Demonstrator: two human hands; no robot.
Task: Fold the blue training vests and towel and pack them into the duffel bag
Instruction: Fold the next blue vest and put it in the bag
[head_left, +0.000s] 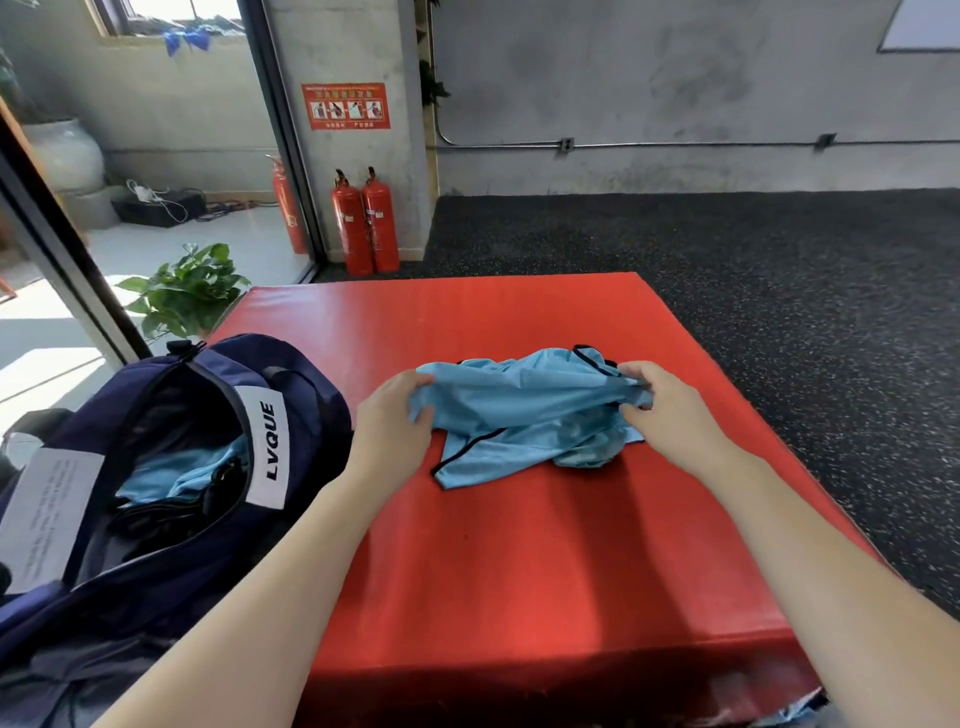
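A light blue training vest (524, 410) with black trim lies crumpled on the red mat (519, 561). My left hand (395, 415) pinches its left edge, and my right hand (660, 402) pinches its right edge, so the upper layer is stretched between them. The navy duffel bag (171, 467) stands open at the left, partly on the mat. Inside it lies more light blue fabric (182, 475) beside some black straps. No towel shows that I can tell apart.
Dark speckled rubber floor (753, 291) surrounds the mat on the right and behind. Two red fire extinguishers (366, 223) stand against a concrete pillar at the back. A potted plant (182, 291) sits behind the bag. A scrap of blue fabric (800, 712) peeks out at the mat's near right corner.
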